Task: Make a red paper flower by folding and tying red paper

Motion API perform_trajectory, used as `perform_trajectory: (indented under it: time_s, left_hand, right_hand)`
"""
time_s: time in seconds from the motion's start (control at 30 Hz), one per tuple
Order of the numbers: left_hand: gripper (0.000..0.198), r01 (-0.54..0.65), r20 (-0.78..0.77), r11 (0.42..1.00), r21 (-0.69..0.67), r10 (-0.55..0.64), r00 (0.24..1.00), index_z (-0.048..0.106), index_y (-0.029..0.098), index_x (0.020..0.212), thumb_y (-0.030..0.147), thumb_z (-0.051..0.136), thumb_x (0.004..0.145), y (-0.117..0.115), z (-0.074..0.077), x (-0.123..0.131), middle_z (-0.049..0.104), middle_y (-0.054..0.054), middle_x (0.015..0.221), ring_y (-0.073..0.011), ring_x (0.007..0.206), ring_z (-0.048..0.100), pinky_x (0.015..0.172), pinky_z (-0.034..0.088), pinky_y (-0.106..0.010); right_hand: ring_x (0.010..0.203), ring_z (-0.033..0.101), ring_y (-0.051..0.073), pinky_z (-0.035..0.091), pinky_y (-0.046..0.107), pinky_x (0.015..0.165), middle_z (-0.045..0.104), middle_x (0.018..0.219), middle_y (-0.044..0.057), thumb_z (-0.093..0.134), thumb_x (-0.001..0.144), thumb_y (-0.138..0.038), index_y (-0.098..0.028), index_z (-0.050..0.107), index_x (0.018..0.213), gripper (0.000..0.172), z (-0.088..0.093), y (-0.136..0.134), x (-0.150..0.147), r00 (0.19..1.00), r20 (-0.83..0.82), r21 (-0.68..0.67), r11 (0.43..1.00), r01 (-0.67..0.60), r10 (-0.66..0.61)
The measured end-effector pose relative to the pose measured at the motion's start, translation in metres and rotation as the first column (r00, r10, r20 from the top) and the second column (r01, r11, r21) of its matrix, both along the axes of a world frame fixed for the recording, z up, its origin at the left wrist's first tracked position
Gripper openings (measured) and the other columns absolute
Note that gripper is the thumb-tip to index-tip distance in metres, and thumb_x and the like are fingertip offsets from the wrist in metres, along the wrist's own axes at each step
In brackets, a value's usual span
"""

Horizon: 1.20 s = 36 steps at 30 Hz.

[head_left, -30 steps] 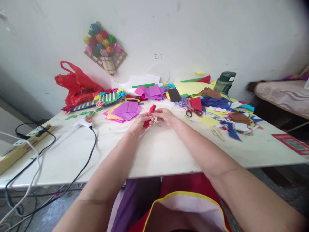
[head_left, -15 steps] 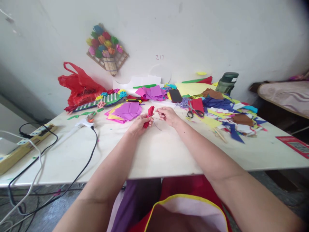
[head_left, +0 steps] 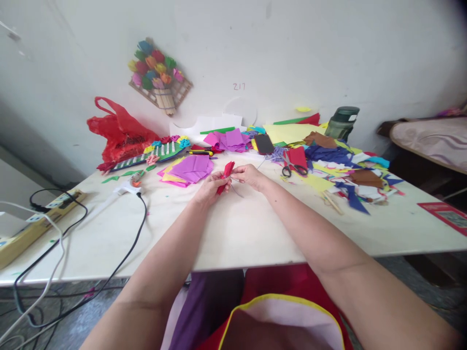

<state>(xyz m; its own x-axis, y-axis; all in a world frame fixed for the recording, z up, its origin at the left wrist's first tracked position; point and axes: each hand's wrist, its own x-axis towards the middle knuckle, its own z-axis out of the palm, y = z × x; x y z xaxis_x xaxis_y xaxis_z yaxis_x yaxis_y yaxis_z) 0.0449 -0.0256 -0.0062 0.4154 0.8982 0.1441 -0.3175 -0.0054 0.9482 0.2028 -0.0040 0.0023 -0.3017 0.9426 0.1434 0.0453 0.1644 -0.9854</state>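
right hand (head_left: 251, 176) has moved closer, pinching thread (head_left: 238, 193) beside the red paper (head_left: 228, 168) held in the left hand (head_left: 210, 188).

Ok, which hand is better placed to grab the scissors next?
Probably the right hand: it is nearer the scissors, which lie on its side, while the left hand grips the folded red paper.

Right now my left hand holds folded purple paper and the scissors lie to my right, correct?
Not quite: the head view shows your left hand holding folded red paper, not purple. The scissors do lie to your right.
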Motion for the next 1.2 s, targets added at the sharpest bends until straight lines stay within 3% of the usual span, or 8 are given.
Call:
perform_trajectory:
  time_s: [0.13, 0.33, 0.43, 0.53, 0.63, 0.93, 1.2]
  left_hand:
    - [0.026, 0.011, 0.041, 1.0, -0.025, -0.01, 0.999, 0.056, 0.01, 0.091, 0.013, 0.064, 0.066, -0.004, 0.004, 0.001, 0.055, 0.0, 0.062, -0.0052, 0.047, 0.049, 0.045, 0.038, -0.017]
    - [0.025, 0.057, 0.148, 0.996, -0.068, -0.046, 0.988, 0.056, 0.01, 0.092, 0.01, 0.062, 0.067, -0.003, 0.001, 0.002, 0.055, -0.001, 0.066, -0.0039, 0.05, 0.048, 0.047, 0.038, -0.014]
    - [0.024, 0.072, 0.171, 0.994, -0.081, -0.057, 0.984, 0.055, 0.011, 0.091, 0.009, 0.061, 0.068, -0.003, 0.001, 0.002, 0.053, 0.0, 0.064, -0.0034, 0.048, 0.046, 0.045, 0.036, -0.013]
    - [0.026, 0.078, 0.175, 0.992, -0.1, -0.06, 0.983, 0.054, 0.011, 0.094, 0.008, 0.06, 0.068, -0.003, 0.002, 0.002, 0.052, 0.001, 0.062, -0.0023, 0.046, 0.042, 0.042, 0.032, -0.012]
    - [0.027, 0.093, 0.183, 0.99, -0.111, -0.071, 0.98, 0.054, 0.011, 0.095, 0.007, 0.059, 0.069, -0.003, 0.002, 0.002, 0.051, 0.001, 0.062, -0.0014, 0.044, 0.039, 0.04, 0.029, -0.012]
    - [0.024, 0.19, 0.287, 0.968, -0.164, -0.137, 0.948, 0.054, 0.011, 0.092, 0.003, 0.055, 0.069, -0.003, 0.005, 0.001, 0.047, 0.001, 0.06, -0.0006, 0.043, 0.036, 0.038, 0.026, -0.01]
    - [0.027, 0.218, 0.29, 0.953, -0.209, -0.153, 0.945, 0.054, 0.011, 0.096, 0.0, 0.051, 0.07, -0.002, 0.006, -0.002, 0.045, 0.002, 0.061, -0.0002, 0.042, 0.035, 0.037, 0.025, -0.009]
  right_hand:
    - [0.046, 0.03, 0.005, 0.019, 0.023, 0.046, 0.056, 0.055, -0.001, 0.064, 0.058, -0.023, -0.01, 0.068, 0.077, 0.023, 0.001, -0.001, 0.0, 0.997, -0.049, -0.033, 0.998, -0.058, 0.057]
    - [0.044, 0.029, 0.004, 0.018, 0.022, 0.045, 0.06, 0.061, 0.002, 0.059, 0.062, -0.028, -0.01, 0.065, 0.068, 0.02, 0.007, -0.005, 0.002, 0.991, -0.044, -0.011, 0.991, -0.131, 0.13]
    - [0.048, 0.036, 0.006, 0.025, 0.022, 0.048, 0.061, 0.065, 0.003, 0.056, 0.065, -0.026, -0.011, 0.065, 0.064, 0.018, 0.011, -0.006, 0.004, 0.987, 0.069, 0.108, 0.983, -0.151, 0.144]
    - [0.063, 0.049, 0.01, 0.037, 0.024, 0.062, 0.062, 0.072, 0.004, 0.055, 0.066, -0.023, -0.012, 0.066, 0.061, 0.016, 0.011, -0.004, 0.005, 0.976, 0.173, 0.298, 0.938, -0.178, 0.131]
    - [0.072, 0.053, 0.013, 0.038, 0.026, 0.071, 0.062, 0.078, 0.005, 0.054, 0.068, -0.024, -0.012, 0.067, 0.063, 0.018, 0.009, 0.0, 0.008, 0.963, 0.236, 0.373, 0.903, -0.212, 0.129]
    - [0.057, 0.039, 0.008, 0.031, 0.023, 0.055, 0.049, 0.062, 0.0, 0.057, 0.069, -0.035, -0.011, 0.062, 0.06, 0.026, 0.003, 0.0, 0.01, 0.976, 0.182, 0.344, 0.922, -0.178, 0.121]
    - [0.056, 0.036, 0.008, 0.028, 0.023, 0.052, 0.047, 0.061, -0.001, 0.06, 0.067, -0.04, -0.011, 0.061, 0.061, 0.029, -0.001, 0.002, 0.01, 0.981, 0.161, 0.324, 0.933, -0.155, 0.107]
